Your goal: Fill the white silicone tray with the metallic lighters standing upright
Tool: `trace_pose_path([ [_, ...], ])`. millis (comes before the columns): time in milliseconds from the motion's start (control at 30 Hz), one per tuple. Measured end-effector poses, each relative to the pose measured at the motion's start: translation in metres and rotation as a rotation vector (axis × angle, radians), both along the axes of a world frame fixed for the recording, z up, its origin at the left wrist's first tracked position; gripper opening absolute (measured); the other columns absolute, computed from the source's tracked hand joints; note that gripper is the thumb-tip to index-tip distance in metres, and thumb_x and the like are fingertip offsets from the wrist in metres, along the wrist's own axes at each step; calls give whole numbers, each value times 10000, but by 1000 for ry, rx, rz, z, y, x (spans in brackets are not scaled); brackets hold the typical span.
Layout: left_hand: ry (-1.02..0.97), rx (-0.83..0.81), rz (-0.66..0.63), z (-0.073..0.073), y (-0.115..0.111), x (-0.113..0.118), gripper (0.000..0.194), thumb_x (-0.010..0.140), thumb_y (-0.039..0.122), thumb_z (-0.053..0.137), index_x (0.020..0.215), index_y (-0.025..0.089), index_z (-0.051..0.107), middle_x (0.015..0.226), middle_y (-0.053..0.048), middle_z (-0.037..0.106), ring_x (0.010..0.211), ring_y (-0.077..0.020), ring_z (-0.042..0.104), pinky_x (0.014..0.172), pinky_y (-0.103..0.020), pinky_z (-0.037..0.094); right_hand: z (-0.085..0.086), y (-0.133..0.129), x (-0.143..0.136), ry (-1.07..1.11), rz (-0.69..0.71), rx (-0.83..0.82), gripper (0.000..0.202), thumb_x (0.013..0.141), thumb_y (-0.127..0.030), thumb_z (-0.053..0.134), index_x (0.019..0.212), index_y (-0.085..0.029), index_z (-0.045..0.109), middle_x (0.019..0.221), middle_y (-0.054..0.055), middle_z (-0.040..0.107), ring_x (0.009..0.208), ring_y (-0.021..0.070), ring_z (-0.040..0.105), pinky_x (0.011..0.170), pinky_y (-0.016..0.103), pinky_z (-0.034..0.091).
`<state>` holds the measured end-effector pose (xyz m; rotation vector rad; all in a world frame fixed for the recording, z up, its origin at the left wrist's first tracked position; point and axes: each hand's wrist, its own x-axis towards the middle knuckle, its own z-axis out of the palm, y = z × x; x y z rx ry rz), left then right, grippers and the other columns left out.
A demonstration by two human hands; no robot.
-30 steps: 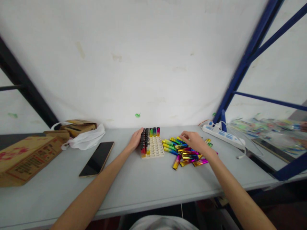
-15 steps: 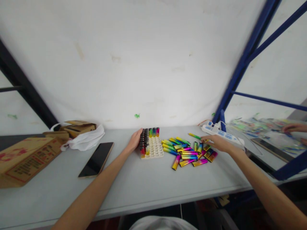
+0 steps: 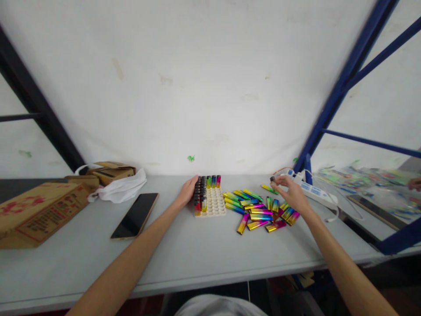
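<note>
A white tray (image 3: 215,206) with rows of round holes stands upright on the table. Black-topped lighters (image 3: 200,188) fill its left side, and a few colourful ones stand along its back row. My left hand (image 3: 188,191) is closed against the tray's left edge, its fingertips partly hidden behind the lighters. To the right, my right hand (image 3: 291,191) pinches a lighter (image 3: 272,179) by its body, dark top pointing left. Below that hand lies a loose heap of shiny rainbow-coloured lighters (image 3: 259,211). A single green-yellow lighter (image 3: 268,188) lies behind the heap.
A phone (image 3: 135,216) lies left of the tray. Farther left are a cardboard box (image 3: 46,210) and a white plastic bag (image 3: 123,186). A power strip (image 3: 317,193) with cables lies behind my right hand. Past the blue frame (image 3: 329,101), another person's hand (image 3: 414,183) shows.
My right hand has lifted from the heap's back right side, now raised with a lighter in its fingertips. My left hand stays at the tray. The view has shifted slightly.
</note>
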<state>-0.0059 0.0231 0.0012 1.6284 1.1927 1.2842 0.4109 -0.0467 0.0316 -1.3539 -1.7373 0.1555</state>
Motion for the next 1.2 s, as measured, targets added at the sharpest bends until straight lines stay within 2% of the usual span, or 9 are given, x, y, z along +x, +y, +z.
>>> trace_pose_path([
  [100, -2, 1, 9, 0, 0, 0, 678, 821, 752, 423, 873, 138, 706, 961, -100, 749, 985, -284, 628, 980, -389, 438, 16, 4, -54, 358, 196, -81, 513, 791, -616, 670, 1080, -200, 585, 900, 59, 677, 844, 224, 681, 761, 395, 579],
  [200, 1, -2, -4, 2, -1, 0, 666, 832, 733, 418, 892, 133, 699, 985, -103, 745, 1016, -278, 613, 985, -382, 438, 31, 11, -113, 550, 458, -199, 433, 837, -572, 633, 1064, -210, 565, 945, 24, 625, 815, 167, 657, 752, 362, 579],
  [267, 12, 0, -4, 2, -2, 0, 658, 839, 723, 411, 905, 134, 696, 1002, -102, 742, 1021, -272, 609, 986, -376, 437, 36, 17, -147, 624, 564, -244, 376, 855, -545, 612, 1023, -224, 510, 923, -10, 587, 678, 116, 620, 660, 314, 554],
  [367, 35, 11, -10, 2, -2, 0, 657, 842, 722, 396, 897, 137, 689, 993, -98, 742, 991, -264, 617, 982, -374, 438, 30, 25, -187, 658, 623, -276, 360, 858, -536, 593, 999, -243, 438, 834, -47, 562, 504, 66, 469, 490, 230, 408],
  [467, 33, 14, -22, 0, 0, 0, 658, 843, 721, 393, 890, 135, 687, 983, -98, 741, 967, -257, 623, 975, -371, 439, 15, 24, -211, 652, 618, -344, 358, 884, -580, 534, 973, -255, 414, 635, -95, 446, 447, 78, 328, 431, 211, 268],
  [533, 25, 9, -17, -1, 0, 0, 659, 847, 717, 394, 905, 133, 692, 999, -100, 740, 975, -259, 622, 978, -373, 435, 5, 19, -218, 605, 564, -361, 381, 908, -625, 467, 910, -246, 438, 572, -94, 367, 451, 97, 310, 431, 222, 256],
  [633, 30, 14, -5, -2, 1, 0, 659, 855, 715, 388, 913, 137, 699, 1009, -97, 740, 989, -261, 617, 982, -369, 430, -5, 10, -219, 482, 424, -296, 471, 923, -673, 390, 778, -229, 454, 562, -58, 381, 504, 123, 366, 464, 246, 301],
  [833, 17, -15, -6, -2, 0, 0, 701, 836, 756, 389, 912, 134, 703, 993, -100, 746, 971, -270, 621, 956, -365, 440, -10, 3, -217, 292, 220, -116, 527, 912, -631, 444, 598, -215, 362, 560, -51, 336, 563, 116, 345, 539, 251, 272],
  [1200, 22, 6, 0, -3, 1, 2, 686, 848, 745, 384, 900, 140, 703, 992, -92, 747, 964, -262, 622, 948, -358, 444, -16, 1, -218, 193, 165, -105, 357, 893, -401, 447, 591, -216, 401, 523, -54, 397, 534, 121, 366, 542, 256, 241],
])
